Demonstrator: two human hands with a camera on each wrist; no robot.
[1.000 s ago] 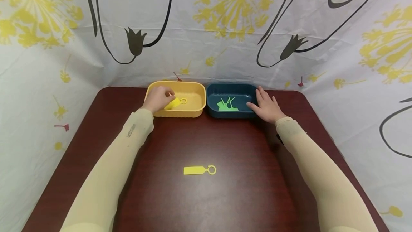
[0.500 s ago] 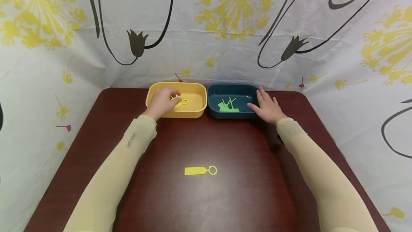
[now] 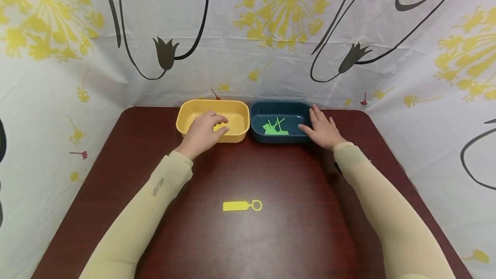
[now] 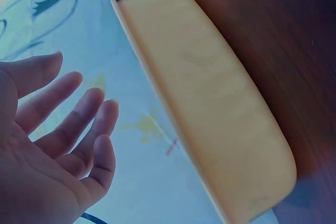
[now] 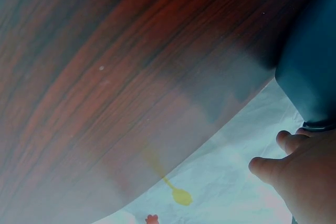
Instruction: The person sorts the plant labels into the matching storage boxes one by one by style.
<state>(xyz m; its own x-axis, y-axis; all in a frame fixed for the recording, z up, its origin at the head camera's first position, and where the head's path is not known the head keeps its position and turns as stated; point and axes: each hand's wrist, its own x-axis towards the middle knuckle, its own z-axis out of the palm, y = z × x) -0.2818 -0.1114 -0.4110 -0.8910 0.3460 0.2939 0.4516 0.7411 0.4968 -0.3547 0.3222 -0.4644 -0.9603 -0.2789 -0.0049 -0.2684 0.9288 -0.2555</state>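
Note:
My left hand (image 3: 202, 133) hovers over the yellow bin (image 3: 234, 138) with loosely curved fingers and nothing between them. In the left wrist view, the fingers (image 4: 67, 136) are spread apart above the bin's rim. Yellow tags (image 3: 218, 128) lie in that bin, partly hidden behind the fingers. My right hand (image 3: 324, 133) rests at the right end of the dark blue bin (image 3: 280, 139), its fingers extended along the rim. Several green tags (image 3: 277, 132) lie inside the blue bin. One yellow tag (image 3: 235, 206) with a ring end lies flat on the table.
Both bins stand side by side at the back of the dark red wooden table (image 3: 271, 244). A white cloth (image 3: 279, 76) printed with flowers hangs right behind them and along both sides.
My left hand lets go of a yellow tag in the yellow bin, then draws to the right and slightly nearer with its fingers loosened. The right hand stays put.

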